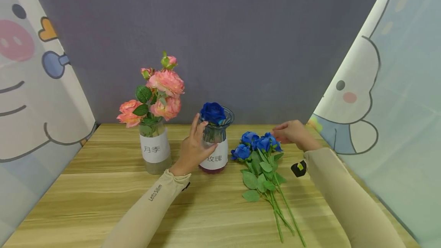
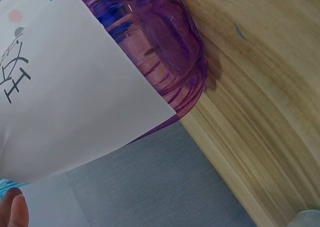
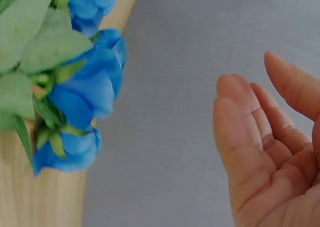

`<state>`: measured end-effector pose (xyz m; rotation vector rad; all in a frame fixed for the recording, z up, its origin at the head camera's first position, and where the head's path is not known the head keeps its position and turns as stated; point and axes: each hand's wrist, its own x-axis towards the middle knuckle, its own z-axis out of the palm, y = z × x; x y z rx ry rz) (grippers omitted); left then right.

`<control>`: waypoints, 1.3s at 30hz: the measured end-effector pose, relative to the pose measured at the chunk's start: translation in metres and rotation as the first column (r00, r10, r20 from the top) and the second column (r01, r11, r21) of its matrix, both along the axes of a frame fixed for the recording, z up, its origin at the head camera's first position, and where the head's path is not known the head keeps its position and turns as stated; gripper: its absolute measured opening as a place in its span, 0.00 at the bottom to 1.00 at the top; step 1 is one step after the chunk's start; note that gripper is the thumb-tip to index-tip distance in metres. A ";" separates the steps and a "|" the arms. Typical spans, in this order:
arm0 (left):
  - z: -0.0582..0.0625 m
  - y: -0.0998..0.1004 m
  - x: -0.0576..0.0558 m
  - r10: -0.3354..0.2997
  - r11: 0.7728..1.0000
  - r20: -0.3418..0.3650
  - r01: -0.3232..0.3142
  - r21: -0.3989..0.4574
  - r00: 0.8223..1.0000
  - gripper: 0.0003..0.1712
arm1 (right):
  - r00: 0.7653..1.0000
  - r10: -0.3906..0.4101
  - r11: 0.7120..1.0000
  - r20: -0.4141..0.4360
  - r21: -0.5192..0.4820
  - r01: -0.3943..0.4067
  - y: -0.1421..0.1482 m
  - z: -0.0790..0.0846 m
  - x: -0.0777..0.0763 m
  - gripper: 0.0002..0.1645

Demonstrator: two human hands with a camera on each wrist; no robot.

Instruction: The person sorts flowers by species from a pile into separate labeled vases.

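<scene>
My left hand (image 1: 193, 149) is beside the left of a flared glass vase (image 1: 215, 135), its fingers extended near the rim and its thumb in front of the paper label (image 2: 75, 97). Whether it touches the glass I cannot tell. One blue rose (image 1: 213, 113) stands in that vase, whose base looks purple (image 2: 170, 52) in the left wrist view. My right hand (image 1: 292, 135) hovers by the heads of several blue roses (image 1: 263, 143) lying on the table. In the right wrist view this hand (image 3: 270, 152) holds nothing, apart from the blue blooms (image 3: 90, 87).
A second glass vase (image 1: 156, 167) with a white label holds pink flowers (image 1: 167, 83) on the left. Green stems (image 1: 286, 213) point toward the front of the wooden table (image 1: 206, 217). A grey panel (image 1: 220, 41) closes the back, with cartoon-printed cloth (image 1: 406, 87) at the sides.
</scene>
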<state>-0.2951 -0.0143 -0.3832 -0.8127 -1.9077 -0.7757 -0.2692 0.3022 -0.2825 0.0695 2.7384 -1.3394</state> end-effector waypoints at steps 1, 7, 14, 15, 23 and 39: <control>0.000 0.000 0.000 0.000 1.000 0.000 0.000 0.002 1.000 0.50 | 1.000 -0.002 0.999 0.000 -0.035 0.002 0.003 -0.005 0.001 0.27; 0.001 0.000 0.001 -0.005 1.000 0.016 0.005 0.002 1.000 0.49 | 0.999 -0.040 0.950 -0.016 -0.311 0.033 0.016 -0.040 0.003 0.21; 0.002 0.000 0.001 -0.007 1.000 0.029 0.007 0.007 1.000 0.49 | 0.998 -0.024 0.874 0.063 -0.483 0.052 0.018 -0.074 -0.009 0.23; 0.003 0.000 0.001 -0.008 1.000 0.030 0.008 0.008 1.000 0.49 | 0.997 -0.020 0.870 0.078 -0.490 0.056 0.018 -0.078 -0.011 0.25; 0.003 0.000 0.002 -0.013 1.000 0.040 0.012 0.017 0.999 0.49 | 0.986 -0.074 0.860 0.151 -0.491 0.139 0.015 -0.103 -0.023 0.23; 0.001 0.000 0.001 0.013 1.000 0.047 -0.013 0.002 0.999 0.48 | 0.972 -0.173 0.907 0.162 -0.359 0.221 0.006 -0.120 -0.026 0.19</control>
